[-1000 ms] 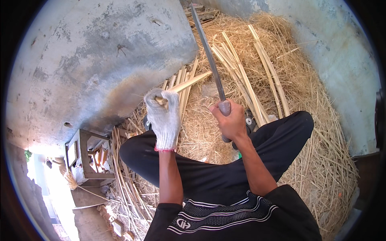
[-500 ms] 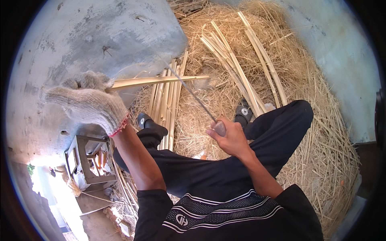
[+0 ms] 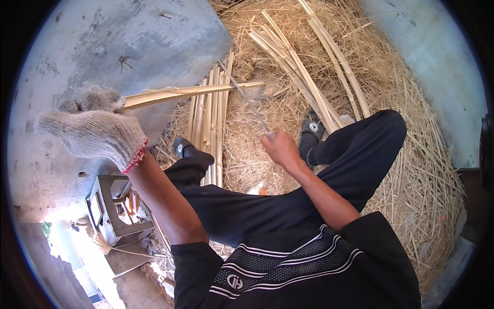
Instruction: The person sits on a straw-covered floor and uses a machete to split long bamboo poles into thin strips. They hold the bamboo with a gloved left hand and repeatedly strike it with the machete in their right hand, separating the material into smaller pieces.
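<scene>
My left hand (image 3: pixel 95 121), in a knitted off-white glove with a red cuff, is closed on one end of a pale split bamboo strip (image 3: pixel 180 92). The strip points rightward across the view, roughly level, with its free end over the straw. My bare right hand (image 3: pixel 283 149) is wrapped round the handle of a long, thin-bladed knife (image 3: pixel 253 109). Its narrow, slightly blurred blade slants up to the left and crosses the strip near the free end; I cannot tell whether they touch. Fingers hide most of the handle.
Several bamboo strips (image 3: pixel 211 123) lie beside my left foot, and further bundles (image 3: pixel 296 72) lean past my right foot. Loose straw (image 3: pixel 406 195) covers the floor. A worn wall (image 3: pixel 128 36) rises close to the left hand; a wooden frame (image 3: pixel 110 206) stands at lower left.
My right hand has moved forward and slightly left with the knife, and has turned so the handle shows less. The whole view has shifted a little; my left hand still grips the strip.
</scene>
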The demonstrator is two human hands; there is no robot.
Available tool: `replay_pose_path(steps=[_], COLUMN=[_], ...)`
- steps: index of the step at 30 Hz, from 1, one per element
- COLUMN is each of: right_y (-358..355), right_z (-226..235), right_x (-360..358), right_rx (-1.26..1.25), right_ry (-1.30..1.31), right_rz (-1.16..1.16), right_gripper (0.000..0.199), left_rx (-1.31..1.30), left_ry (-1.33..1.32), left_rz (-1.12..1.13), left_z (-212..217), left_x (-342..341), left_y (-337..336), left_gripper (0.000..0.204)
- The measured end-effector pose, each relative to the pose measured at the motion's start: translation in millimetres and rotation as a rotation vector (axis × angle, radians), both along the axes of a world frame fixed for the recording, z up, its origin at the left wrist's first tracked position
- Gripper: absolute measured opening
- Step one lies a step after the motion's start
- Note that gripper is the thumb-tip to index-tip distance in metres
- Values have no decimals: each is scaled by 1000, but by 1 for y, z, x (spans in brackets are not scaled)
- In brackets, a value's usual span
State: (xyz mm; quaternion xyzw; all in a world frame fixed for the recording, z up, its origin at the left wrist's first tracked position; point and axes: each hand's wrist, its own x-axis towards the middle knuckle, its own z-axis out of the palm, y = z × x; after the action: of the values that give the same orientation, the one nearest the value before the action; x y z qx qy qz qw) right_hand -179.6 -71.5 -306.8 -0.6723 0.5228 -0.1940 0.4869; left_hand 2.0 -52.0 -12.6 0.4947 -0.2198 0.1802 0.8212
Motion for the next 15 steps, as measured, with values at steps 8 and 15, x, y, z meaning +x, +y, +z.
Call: replay_pose_path(steps=[8,15], right_y=[-2,-37], right_z=[53,-73], right_x=[-1,-2], right_rx=[-97,-26], right_ry=[-89,172], right_rz=[114,-130], right_gripper=[44,39], left_rx=[-13,-75], left_ry=[-36,-49], left_rz=[35,-56], left_z=[4,11], left_x=[-4,-22], left_y=[-9,-23], left_gripper=[49,45])
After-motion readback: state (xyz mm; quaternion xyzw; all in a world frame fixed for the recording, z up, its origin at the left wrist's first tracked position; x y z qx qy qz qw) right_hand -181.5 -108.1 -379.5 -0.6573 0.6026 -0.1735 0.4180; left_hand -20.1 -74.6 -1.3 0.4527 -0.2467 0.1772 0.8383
